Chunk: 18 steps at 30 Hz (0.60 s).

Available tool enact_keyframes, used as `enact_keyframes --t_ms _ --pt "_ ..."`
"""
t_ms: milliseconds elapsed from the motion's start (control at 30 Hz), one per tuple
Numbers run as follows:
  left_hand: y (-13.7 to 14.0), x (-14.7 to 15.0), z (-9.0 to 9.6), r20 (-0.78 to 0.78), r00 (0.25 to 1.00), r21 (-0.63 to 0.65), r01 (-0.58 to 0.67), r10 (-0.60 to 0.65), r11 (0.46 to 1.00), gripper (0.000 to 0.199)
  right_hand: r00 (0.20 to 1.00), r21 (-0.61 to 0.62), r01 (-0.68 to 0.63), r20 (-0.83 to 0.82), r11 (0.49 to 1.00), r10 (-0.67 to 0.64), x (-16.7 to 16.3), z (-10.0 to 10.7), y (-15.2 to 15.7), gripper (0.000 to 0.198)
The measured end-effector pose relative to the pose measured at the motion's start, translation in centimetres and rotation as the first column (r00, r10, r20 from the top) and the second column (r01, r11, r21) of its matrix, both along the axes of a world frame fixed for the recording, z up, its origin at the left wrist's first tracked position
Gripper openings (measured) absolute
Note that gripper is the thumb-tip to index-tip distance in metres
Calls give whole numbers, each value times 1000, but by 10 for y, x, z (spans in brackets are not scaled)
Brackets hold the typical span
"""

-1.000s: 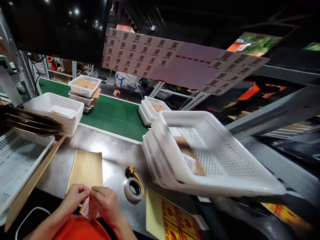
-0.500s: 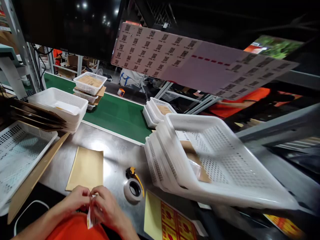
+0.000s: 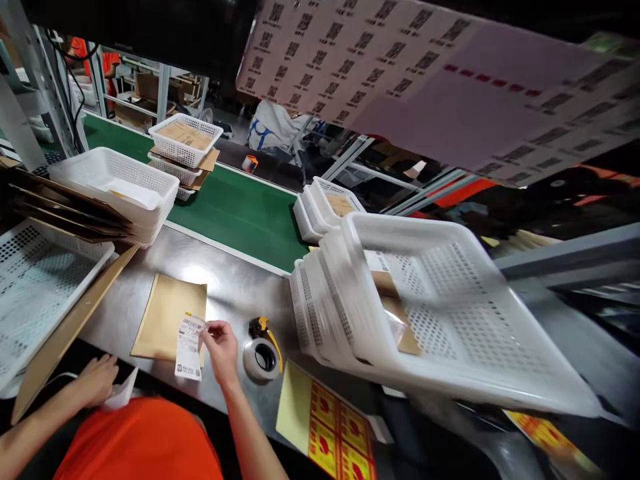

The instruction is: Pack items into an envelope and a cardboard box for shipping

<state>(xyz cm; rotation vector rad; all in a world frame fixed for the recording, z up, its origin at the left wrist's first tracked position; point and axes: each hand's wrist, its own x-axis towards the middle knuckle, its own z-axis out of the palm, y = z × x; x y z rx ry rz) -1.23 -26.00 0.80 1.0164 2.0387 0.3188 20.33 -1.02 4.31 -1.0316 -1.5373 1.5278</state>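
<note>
My right hand [image 3: 223, 350] pinches the edge of a white shipping label [image 3: 189, 347] printed with text and codes. The label is over the lower right part of a brown padded envelope [image 3: 167, 313] lying on the metal table. My left hand [image 3: 97, 380] is off to the left, near the table's front edge, its fingers curled. From its thumb side a piece of white backing paper [image 3: 123, 392] sticks out. To the right of my right hand lies a tape dispenser [image 3: 263, 353] with a roll of clear tape.
Stacked white baskets [image 3: 360, 300] stand tilted on the right. On the left are another basket [image 3: 35, 293], cardboard sheets [image 3: 70, 207] and a white bin [image 3: 150, 213]. A green conveyor [image 3: 240, 220] runs behind. Red and yellow stickers [image 3: 340, 433] lie near the front edge.
My hands were together in front of my body over the folded label and have moved apart. The right brought the label forward over the envelope; the left went left with the white paper.
</note>
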Motion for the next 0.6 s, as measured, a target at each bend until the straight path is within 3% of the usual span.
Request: enact_keyframes --t_ms 67,133,233,333,533,600 --pt "-3 6 0 -30 978 57 208 -207 976 28 999 -19 -45 25 999 45 -23 -28 10 36" --pt "3 14 -1 -56 949 180 314 -309 932 39 995 -24 -82 53 996 83 -41 -54 11 34" --pt "19 25 -7 -22 962 368 260 -271 893 51 986 8 -126 111 992 124 -57 -86 8 31" --pt "38 33 -21 51 953 466 243 -300 851 61 971 78 -176 180 981 160 -62 -107 8 30" --pt "52 41 -60 36 884 407 412 -465 815 60 923 255 -315 307 914 233 -47 -128 -1 40" --pt "48 43 -73 31 886 416 410 -463 812 54 894 346 -387 367 855 256 -39 -132 -13 44"
